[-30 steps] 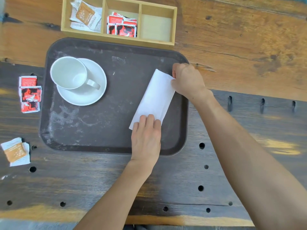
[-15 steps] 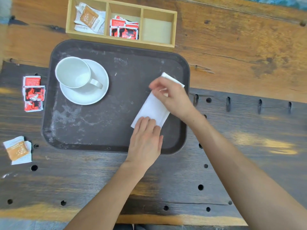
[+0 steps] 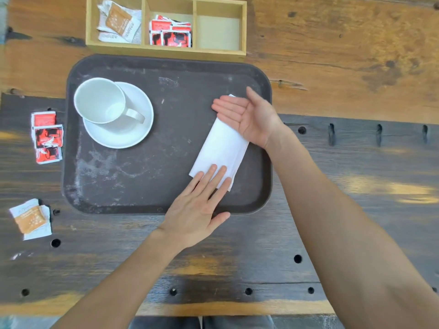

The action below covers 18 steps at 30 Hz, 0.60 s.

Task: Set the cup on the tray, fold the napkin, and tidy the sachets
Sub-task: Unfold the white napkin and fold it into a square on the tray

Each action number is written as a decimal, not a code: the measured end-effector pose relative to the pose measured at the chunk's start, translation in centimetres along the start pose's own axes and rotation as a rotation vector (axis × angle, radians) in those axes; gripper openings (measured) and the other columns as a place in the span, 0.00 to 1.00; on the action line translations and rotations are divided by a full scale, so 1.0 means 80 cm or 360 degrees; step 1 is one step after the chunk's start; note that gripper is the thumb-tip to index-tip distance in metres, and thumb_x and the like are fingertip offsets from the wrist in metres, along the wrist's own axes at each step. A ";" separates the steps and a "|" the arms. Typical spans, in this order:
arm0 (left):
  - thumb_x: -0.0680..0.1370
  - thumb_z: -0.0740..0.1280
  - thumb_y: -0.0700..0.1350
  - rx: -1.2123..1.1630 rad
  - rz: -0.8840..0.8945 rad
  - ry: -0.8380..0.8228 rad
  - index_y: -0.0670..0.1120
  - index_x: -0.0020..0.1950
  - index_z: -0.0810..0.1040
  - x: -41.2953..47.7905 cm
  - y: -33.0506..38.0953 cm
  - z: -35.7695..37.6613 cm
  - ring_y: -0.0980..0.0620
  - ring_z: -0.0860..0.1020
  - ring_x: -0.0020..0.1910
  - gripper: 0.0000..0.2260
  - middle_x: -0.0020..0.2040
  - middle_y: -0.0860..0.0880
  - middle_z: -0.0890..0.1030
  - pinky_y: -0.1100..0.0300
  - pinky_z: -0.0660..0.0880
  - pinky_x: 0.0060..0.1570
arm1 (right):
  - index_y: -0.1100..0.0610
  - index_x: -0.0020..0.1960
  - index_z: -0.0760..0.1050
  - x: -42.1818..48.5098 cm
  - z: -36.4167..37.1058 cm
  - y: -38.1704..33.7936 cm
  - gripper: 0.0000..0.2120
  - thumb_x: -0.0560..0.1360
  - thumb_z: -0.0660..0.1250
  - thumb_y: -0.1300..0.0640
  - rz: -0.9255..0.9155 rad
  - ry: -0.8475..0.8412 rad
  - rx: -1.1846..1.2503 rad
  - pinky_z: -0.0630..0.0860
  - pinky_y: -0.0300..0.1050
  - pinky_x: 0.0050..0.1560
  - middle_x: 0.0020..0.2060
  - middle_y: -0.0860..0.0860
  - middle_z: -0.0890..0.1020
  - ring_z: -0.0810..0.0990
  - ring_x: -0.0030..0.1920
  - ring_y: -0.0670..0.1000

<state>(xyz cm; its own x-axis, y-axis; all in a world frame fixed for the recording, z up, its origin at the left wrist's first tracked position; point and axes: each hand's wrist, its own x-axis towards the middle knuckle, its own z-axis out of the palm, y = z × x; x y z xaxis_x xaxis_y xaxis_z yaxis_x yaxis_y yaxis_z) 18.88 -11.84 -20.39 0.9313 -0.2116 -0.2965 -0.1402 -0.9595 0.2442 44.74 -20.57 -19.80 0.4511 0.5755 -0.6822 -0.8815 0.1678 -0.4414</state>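
Our left hand [image 3: 197, 205] flat, fingers spread, pinning lower end of napkin [image 3: 219, 148] mid-right on tray [image 3: 166, 198] so fold stays; right hand [image 3: 247, 117] open, palm up, gripping nothing.

A worn wooden table [image 3: 356, 67] filled the frame, orange-brown across the top and dark, almost black, below. Round holes [image 3: 297, 258] and short slots [image 3: 331, 136] dotted the dark boards. Yellowish patches marked the lower right.
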 end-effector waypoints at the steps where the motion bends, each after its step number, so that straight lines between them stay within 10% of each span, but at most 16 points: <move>1: 0.84 0.48 0.64 0.0021 0.0012 -0.0014 0.44 0.84 0.49 -0.002 0.000 0.000 0.44 0.44 0.84 0.34 0.85 0.43 0.46 0.44 0.53 0.81 | 0.72 0.71 0.71 0.003 0.001 -0.003 0.30 0.87 0.52 0.45 -0.0012 0.0002 0.0001 0.75 0.56 0.71 0.66 0.67 0.80 0.80 0.69 0.63; 10: 0.82 0.45 0.66 -0.0067 0.0019 -0.0193 0.47 0.84 0.43 -0.001 0.006 -0.025 0.47 0.39 0.83 0.36 0.84 0.46 0.41 0.47 0.46 0.82 | 0.67 0.64 0.78 -0.012 0.036 -0.002 0.25 0.86 0.57 0.46 -0.0146 0.0337 -0.0200 0.80 0.56 0.66 0.61 0.64 0.84 0.84 0.62 0.61; 14: 0.82 0.62 0.55 -0.0875 -0.0373 0.0102 0.54 0.75 0.71 0.024 -0.003 -0.076 0.49 0.77 0.67 0.21 0.77 0.53 0.70 0.52 0.70 0.70 | 0.62 0.55 0.82 -0.069 0.031 0.019 0.11 0.82 0.65 0.55 -0.0465 0.0732 -0.0697 0.83 0.51 0.52 0.47 0.54 0.86 0.87 0.46 0.53; 18: 0.78 0.66 0.39 -0.1176 -0.1025 0.0506 0.46 0.63 0.79 0.072 -0.035 -0.110 0.42 0.83 0.48 0.14 0.58 0.47 0.81 0.48 0.79 0.54 | 0.58 0.51 0.82 -0.120 0.004 0.069 0.08 0.79 0.65 0.55 -0.0373 0.1190 -0.1600 0.84 0.57 0.53 0.45 0.53 0.86 0.86 0.48 0.56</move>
<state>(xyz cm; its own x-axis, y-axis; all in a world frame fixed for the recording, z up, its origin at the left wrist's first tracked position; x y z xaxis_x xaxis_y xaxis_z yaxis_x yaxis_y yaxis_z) 27.62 -8.72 -14.68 0.8176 0.4644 -0.3405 0.5588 -0.4968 0.6640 35.52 -24.88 -15.52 0.8380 -0.0298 -0.5448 -0.4248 -0.6622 -0.6173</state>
